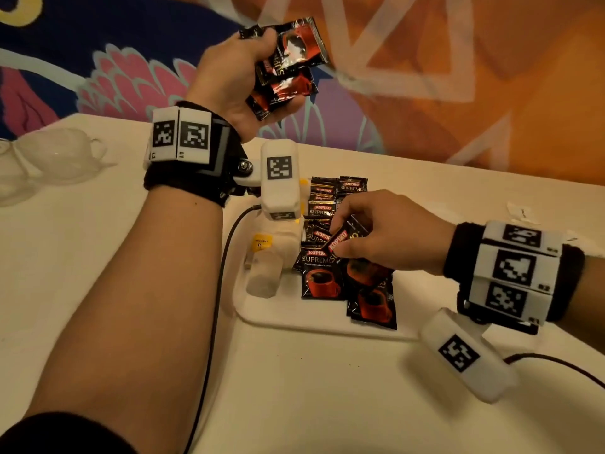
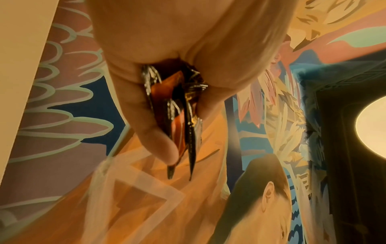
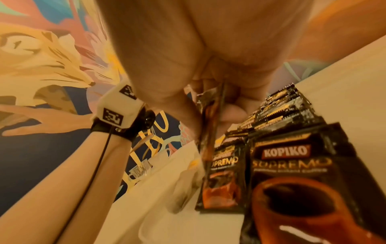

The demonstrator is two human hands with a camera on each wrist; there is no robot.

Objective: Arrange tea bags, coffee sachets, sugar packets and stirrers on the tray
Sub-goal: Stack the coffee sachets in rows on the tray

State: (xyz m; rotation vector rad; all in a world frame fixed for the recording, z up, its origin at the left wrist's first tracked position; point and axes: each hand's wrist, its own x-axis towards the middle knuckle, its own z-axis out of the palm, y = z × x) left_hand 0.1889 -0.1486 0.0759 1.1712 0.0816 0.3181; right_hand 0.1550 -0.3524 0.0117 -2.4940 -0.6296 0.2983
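Observation:
My left hand [image 1: 248, 73] is raised above the table's far edge and grips a fan of black-and-red coffee sachets [image 1: 291, 60]; the left wrist view shows those sachets [image 2: 177, 115] edge-on between thumb and fingers. My right hand [image 1: 363, 231] hovers over the white tray [image 1: 294, 322] and pinches one coffee sachet [image 1: 340, 240], tilted on its edge [image 3: 208, 128]. Several more sachets [image 1: 322, 276] lie in overlapping rows on the tray [image 3: 292, 165]. White tea bags with yellow tags [image 1: 271, 253] sit on the tray's left side, partly behind the left wrist camera.
Clear glass cups [image 1: 55, 158] stand at the table's far left. A black cable [image 1: 216, 290] runs down the left forearm, and another [image 1: 556, 362] trails at the right. A small white paper scrap [image 1: 520, 213] lies at the far right. A painted mural backs the table.

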